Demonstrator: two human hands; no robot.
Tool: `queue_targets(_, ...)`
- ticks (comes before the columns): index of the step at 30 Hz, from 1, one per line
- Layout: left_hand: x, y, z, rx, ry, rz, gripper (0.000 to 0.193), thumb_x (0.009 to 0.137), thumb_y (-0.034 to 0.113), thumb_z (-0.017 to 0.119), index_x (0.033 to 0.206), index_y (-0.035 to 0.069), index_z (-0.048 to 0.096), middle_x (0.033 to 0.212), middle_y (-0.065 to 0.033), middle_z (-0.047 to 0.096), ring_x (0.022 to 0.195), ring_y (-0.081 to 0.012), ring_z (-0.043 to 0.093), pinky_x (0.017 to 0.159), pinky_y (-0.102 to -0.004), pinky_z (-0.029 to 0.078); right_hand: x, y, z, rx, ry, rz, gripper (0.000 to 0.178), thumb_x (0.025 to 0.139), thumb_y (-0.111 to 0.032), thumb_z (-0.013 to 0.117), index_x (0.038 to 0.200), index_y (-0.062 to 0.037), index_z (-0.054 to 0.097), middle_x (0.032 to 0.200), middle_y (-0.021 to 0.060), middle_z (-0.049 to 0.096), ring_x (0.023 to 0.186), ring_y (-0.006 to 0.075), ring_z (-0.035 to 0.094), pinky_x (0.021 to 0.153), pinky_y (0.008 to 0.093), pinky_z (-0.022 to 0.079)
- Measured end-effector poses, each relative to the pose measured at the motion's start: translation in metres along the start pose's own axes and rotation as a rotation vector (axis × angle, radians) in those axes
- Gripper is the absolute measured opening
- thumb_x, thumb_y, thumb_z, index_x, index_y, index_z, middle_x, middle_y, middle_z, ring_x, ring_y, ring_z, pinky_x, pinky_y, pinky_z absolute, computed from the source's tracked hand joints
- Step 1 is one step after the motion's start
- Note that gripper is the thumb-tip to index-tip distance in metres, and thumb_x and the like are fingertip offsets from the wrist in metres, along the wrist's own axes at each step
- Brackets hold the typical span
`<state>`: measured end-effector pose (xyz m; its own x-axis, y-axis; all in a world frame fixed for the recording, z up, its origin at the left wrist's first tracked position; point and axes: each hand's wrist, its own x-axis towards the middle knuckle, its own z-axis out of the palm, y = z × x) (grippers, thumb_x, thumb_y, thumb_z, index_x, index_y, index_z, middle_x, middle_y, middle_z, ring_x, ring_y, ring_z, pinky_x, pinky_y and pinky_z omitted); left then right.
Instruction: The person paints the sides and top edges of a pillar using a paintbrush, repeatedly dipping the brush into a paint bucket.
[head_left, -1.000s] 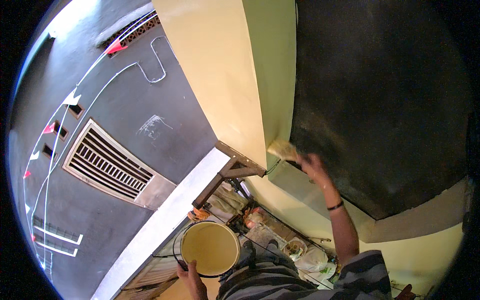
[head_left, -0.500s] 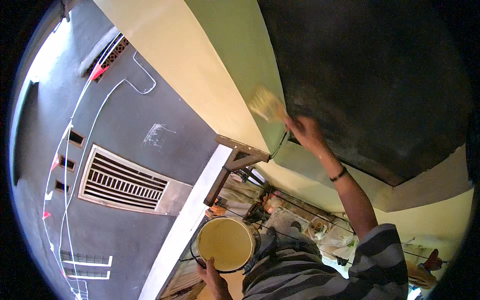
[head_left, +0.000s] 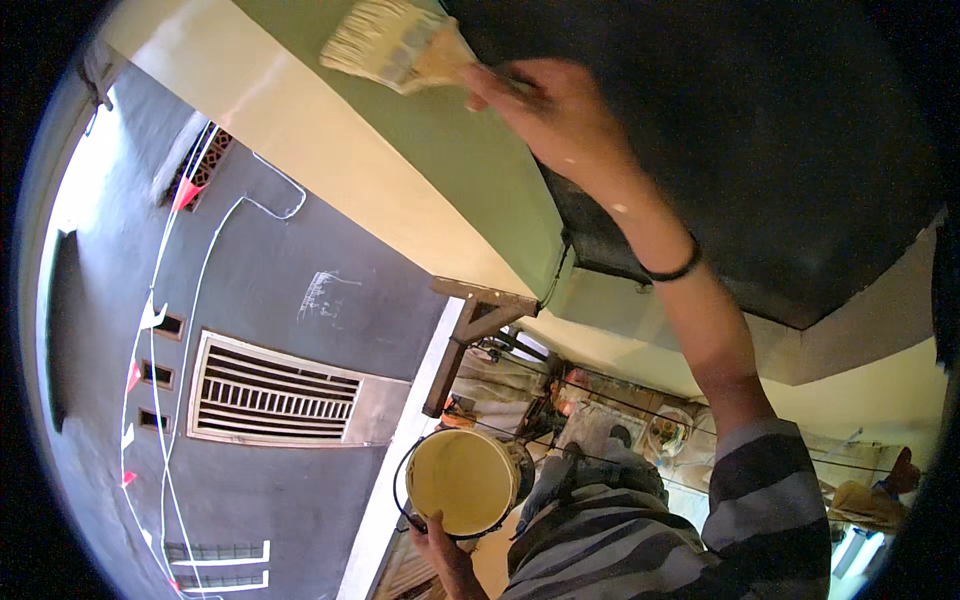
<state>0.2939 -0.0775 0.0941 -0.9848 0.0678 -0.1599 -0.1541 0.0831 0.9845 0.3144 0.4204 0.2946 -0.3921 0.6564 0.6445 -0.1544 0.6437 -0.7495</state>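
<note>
Near the top, my right hand (head_left: pixel 545 105) is closed round the handle of a wide flat paintbrush (head_left: pixel 395 45). Its pale, paint-coated bristles point left and lie over the green band (head_left: pixel 400 135) beside the black panel; whether they touch it I cannot tell. Lower down, my left hand (head_left: pixel 440 548) grips the near rim of a round paint bucket (head_left: pixel 462 480). Cream-yellow paint coats the inside of the bucket, and a thin dark wire handle (head_left: pixel 398 490) loops out at its left.
A cream beam face (head_left: pixel 340 170) borders the green band. Below it juts a brown wooden bracket (head_left: pixel 480 300). At left stands a grey wall with a slatted vent (head_left: pixel 275 390) and strings with red and white flags (head_left: pixel 187 192). Dark cables and cluttered things (head_left: pixel 600 420) lie far below.
My right hand and the paintbrush have moved up and to the left along the green band. The bucket stays in my left hand, shifted slightly right as the whole view moved.
</note>
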Motion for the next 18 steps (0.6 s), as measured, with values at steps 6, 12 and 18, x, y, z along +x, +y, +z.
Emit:
queue_targets(6, 0.003, -0.004, -0.006, 0.003, 0.054, -0.019, 0.042, 0.083, 0.012, 0.067, 0.121, -0.003, 0.055, 0.11, -0.0154, 0.065, 0.096, -0.0256, 0.066, 0.08, -0.0378, 0.054, -0.085, 0.102, 0.037, -0.017, -0.196, 0.32, 0.05, 0.095, -0.051, 0.064, 0.082, -0.0041, 0.073, 0.06, 0.0006, 0.057, 0.057, 0.0087, 0.049, 0.053, 0.0306, 0.04)
queue_targets(12, 0.005, -0.009, -0.01, 0.043, 0.032, -0.083, 0.044, 0.084, 0.012, 0.067, 0.123, -0.002, 0.054, 0.111, -0.0153, 0.065, 0.094, -0.0261, 0.068, 0.077, -0.0374, 0.055, -0.192, 0.221, 0.002, -0.274, -0.216, 0.465, 0.055, 0.087, -0.052, 0.069, 0.069, -0.0003, 0.066, 0.057, 0.0134, 0.06, 0.05, 0.0242, 0.056, 0.053, 0.0432, 0.045)
queue_targets(18, 0.004, -0.011, -0.014, 0.004, 0.069, -0.078, 0.042, 0.085, 0.016, 0.067, 0.12, -0.002, 0.055, 0.109, -0.0137, 0.065, 0.094, -0.0248, 0.066, 0.081, -0.0383, 0.054, -0.066, 0.106, -0.003, -0.263, -0.328, 0.338, 0.057, 0.088, -0.054, 0.067, 0.078, 0.0018, 0.071, 0.061, 0.0116, 0.065, 0.051, 0.0218, 0.058, 0.053, 0.042, 0.048)
